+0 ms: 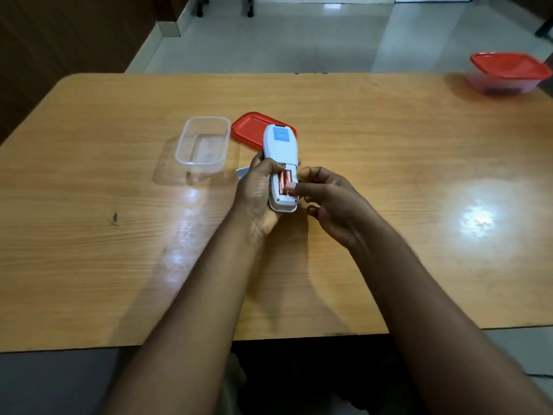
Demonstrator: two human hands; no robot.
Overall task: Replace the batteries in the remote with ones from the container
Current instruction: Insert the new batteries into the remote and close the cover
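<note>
From the head camera, the left hand (257,193) cradles the white remote (280,163) face down above the desk (89,175), its fingers (270,163) wrapped round the left edge of the casing. The battery bay is open, and two copper-coloured batteries (284,182) lie side by side inside it. One of the right hand's (335,202) fingers (294,188) presses on the near end of the right-hand cell; the others curl loosely and hold nothing that can be seen.

The step looks like seating or prising that cell. To do it well, the left fingers should keep the remote steady and clear of the bay, while the pressing finger pushes the cell toward its spring end and then down, so it lies flat beside its neighbour. Polarity should be checked against the bay markings before the cover goes back.

Beyond the left fingers, the clear container (202,145) sits open on the desk and appears empty; its red lid (248,130) lies just beside it, partly behind the remote. A second lidded tub (508,74) stands far off past the right fingers.

The polarity marks and spring ends are too small to read. A pale corner (242,172) pokes out just left of the left fingers, possibly the battery cover, though that is unclear. Whether these cells are old or new cannot be told.
</note>
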